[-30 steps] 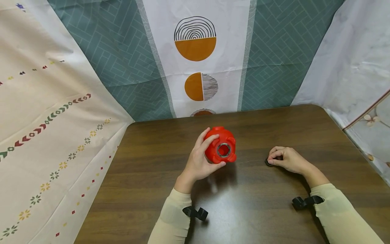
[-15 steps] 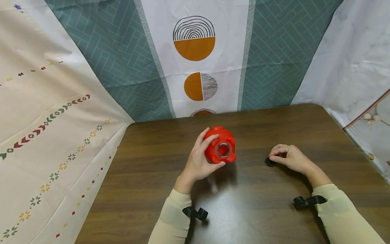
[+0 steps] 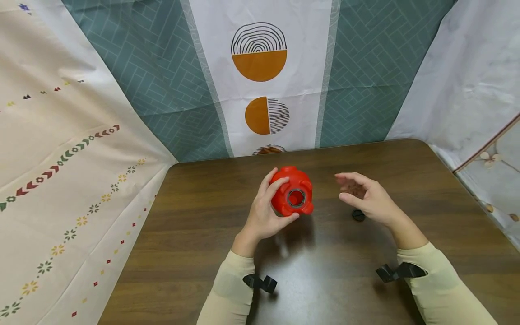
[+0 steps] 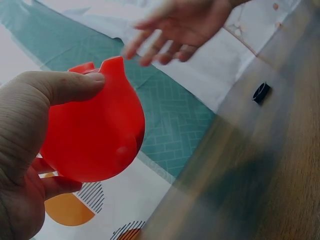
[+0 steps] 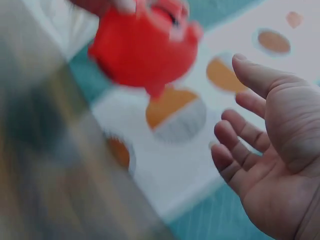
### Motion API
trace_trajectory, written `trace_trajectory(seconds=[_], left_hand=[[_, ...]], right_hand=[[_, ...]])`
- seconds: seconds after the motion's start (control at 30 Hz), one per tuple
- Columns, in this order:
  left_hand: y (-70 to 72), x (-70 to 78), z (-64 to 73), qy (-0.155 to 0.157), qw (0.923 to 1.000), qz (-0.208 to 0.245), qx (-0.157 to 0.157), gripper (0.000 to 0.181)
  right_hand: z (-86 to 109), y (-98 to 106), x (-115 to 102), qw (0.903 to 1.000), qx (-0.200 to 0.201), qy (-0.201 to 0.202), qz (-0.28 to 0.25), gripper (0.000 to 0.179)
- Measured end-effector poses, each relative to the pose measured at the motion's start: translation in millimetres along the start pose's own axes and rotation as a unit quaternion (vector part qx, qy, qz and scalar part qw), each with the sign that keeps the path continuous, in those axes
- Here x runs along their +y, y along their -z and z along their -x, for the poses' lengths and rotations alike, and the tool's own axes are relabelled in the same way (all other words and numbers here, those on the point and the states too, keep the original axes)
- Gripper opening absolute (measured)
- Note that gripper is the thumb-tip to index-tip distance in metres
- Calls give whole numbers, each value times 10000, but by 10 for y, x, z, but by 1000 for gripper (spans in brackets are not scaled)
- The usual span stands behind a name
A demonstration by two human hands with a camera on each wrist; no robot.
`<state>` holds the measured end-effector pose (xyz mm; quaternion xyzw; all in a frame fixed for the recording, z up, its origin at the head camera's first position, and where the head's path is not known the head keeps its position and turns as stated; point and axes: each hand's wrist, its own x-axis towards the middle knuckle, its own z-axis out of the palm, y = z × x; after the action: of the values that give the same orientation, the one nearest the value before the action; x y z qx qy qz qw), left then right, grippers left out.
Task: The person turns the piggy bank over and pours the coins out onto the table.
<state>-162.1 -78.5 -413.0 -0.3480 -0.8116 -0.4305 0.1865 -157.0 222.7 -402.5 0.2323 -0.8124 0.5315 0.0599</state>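
Note:
My left hand (image 3: 263, 214) grips a red piggy bank (image 3: 299, 181) above the table, thumb below and fingers over its side. Its underside, with stubby feet and a metal-rimmed round hole, faces the head camera. In the left wrist view the smooth red body (image 4: 100, 137) sits between thumb and fingers. To the right, my right hand (image 3: 370, 198) hovers with relaxed, spread fingers and holds nothing. The right wrist view shows its palm (image 5: 280, 165) apart from the bank. A small round black plug (image 3: 358, 215) lies on the table just below the right hand.
The brown wooden table (image 3: 183, 253) ends at a back edge. Behind it hangs a green and white patterned cloth (image 3: 162, 67). Patterned cream cloth (image 3: 81, 180) borders the left side, and white cloth (image 3: 467, 90) the right.
My right hand has let go of the black plug, leaving it on the table, and has risen leftward toward the piggy bank with fingers opening. The left hand is nearly still.

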Motion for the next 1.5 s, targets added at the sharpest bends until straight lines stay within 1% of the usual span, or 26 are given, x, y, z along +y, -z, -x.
trace_trajectory(seconds=[0.13, 0.2, 0.3, 0.43, 0.57, 0.67, 0.83, 0.9, 0.97, 1.03, 1.1, 1.27, 1.4, 1.43, 1.5], left_hand=[[18, 5, 8, 25, 10000, 25, 33, 81], [27, 8, 9, 12, 10000, 31, 55, 82], [38, 12, 1, -65, 9999, 69, 115, 82], [40, 17, -6, -233, 9995, 145, 170, 80], [24, 31, -13, -349, 9990, 212, 156, 79], [0, 55, -13, -377, 9988, 283, 106, 79], [-54, 90, -7, -431, 9985, 333, -17, 79], [-71, 91, -10, -438, 9984, 353, -41, 80], [-80, 92, -13, -394, 9984, 399, -57, 81], [-87, 94, -16, -293, 9985, 458, -72, 83], [-93, 106, -14, -115, 9988, 468, -115, 85], [-104, 156, -11, 572, 9971, 431, -242, 88], [-88, 187, -21, 1137, 9915, 458, -428, 93], [-79, 197, -24, 1288, 9891, 513, -485, 94], [-63, 208, -30, 1509, 9840, 760, -558, 95]], right_hand=[[-100, -176, -197, 9984, -144, 171, -519, 58], [-141, -262, -280, 9968, -205, 263, -722, 62], [-193, -383, -349, 9952, -247, 298, -897, 64], [-236, -508, -355, 9936, -366, 189, -1052, 63], [-238, -569, -340, 9943, -474, -60, -953, 64], [-229, -591, -329, 9937, -579, -252, -927, 70], [-236, -625, -330, 9865, -875, -427, -1314, 79], [-240, -635, -331, 9852, -892, -476, -1388, 79], [-245, -645, -325, 9860, -839, -481, -1361, 78], [-249, -655, -320, 9869, -760, -496, -1334, 77], [-250, -666, -310, 9878, -662, -522, -1306, 75], [-259, -687, -290, 9900, -317, -629, -1225, 73], [-263, -689, -296, 9910, -176, -664, -1145, 74], [-263, -692, -300, 9914, -153, -682, -1104, 73], [-257, -696, -377, 9926, -133, -665, -1008, 73]])
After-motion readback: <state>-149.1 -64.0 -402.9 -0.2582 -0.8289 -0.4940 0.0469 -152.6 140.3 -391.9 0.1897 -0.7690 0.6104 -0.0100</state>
